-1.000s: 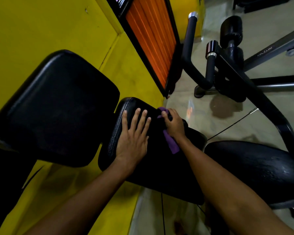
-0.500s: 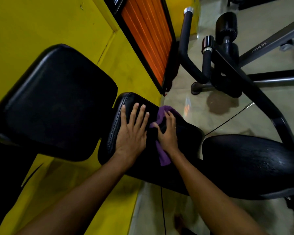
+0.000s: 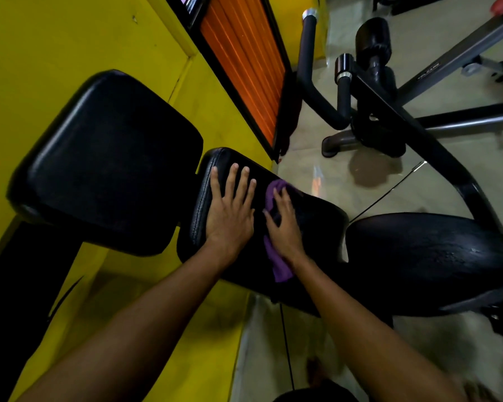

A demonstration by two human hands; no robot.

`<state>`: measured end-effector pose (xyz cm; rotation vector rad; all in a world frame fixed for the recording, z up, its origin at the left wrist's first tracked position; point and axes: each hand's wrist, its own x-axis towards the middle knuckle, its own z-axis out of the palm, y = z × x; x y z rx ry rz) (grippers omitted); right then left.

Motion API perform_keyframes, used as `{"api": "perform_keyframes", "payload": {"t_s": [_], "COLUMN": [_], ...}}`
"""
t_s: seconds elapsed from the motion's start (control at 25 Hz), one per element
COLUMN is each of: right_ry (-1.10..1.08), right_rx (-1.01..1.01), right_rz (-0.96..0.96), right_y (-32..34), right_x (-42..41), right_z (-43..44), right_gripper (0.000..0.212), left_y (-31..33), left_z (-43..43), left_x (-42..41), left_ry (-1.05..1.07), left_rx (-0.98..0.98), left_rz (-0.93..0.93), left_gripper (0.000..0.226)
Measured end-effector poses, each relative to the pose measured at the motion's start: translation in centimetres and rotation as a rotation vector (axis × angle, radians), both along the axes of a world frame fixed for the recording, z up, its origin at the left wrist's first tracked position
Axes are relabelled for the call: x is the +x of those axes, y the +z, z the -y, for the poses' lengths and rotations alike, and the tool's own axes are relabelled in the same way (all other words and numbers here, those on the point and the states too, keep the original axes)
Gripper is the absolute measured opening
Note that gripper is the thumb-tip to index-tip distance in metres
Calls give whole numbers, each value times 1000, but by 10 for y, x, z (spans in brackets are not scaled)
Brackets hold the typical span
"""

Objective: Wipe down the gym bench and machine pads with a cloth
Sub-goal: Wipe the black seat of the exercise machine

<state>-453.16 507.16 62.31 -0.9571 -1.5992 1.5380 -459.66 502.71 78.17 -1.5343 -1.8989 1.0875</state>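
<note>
A black padded machine pad (image 3: 317, 227) sits in the middle of the view. My left hand (image 3: 230, 210) lies flat on its left part, fingers spread, holding nothing. My right hand (image 3: 283, 224) presses a purple cloth (image 3: 276, 262) against the pad, just right of the left hand; cloth shows above the fingertips and below the wrist. A larger black back pad (image 3: 108, 161) stands to the left. Another black seat pad (image 3: 427, 256), with a worn speckled surface, lies to the right.
A yellow wall (image 3: 55, 53) and an orange slatted panel (image 3: 244, 71) run behind the pads. Black machine handles (image 3: 311, 79) and a dark frame bar (image 3: 418, 134) rise at the upper right. A thin cable (image 3: 386, 192) crosses the pale tiled floor (image 3: 317, 146).
My right hand has slid the purple cloth leftward and toward me along the pad, flattening out over it. My left hand has stayed flat in place.
</note>
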Motion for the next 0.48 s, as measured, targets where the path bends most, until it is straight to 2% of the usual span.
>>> {"api": "perform_keyframes", "payload": {"t_s": [0.12, 0.24, 0.32, 0.4, 0.48], "right_ry": [39, 0, -18, -13, 36], "right_rx": [5, -191, -328, -302, -149], "right_rz": [16, 129, 211, 215, 110], "right_y": [-32, -61, -52, -30, -11], "right_x": [32, 41, 33, 23, 24], "right_z": [55, 36, 9, 8, 36], "right_gripper": [61, 59, 59, 59, 60], "left_y": [2, 3, 1, -3, -6], "left_z": [2, 11, 25, 41, 56], "left_x": [0, 9, 17, 25, 31], "left_ry": [-2, 9, 12, 18, 14], "left_rx": [1, -40, -73, -93, -112], "left_rz": [32, 74, 89, 113, 127], "left_gripper": [65, 63, 62, 61, 62]}}
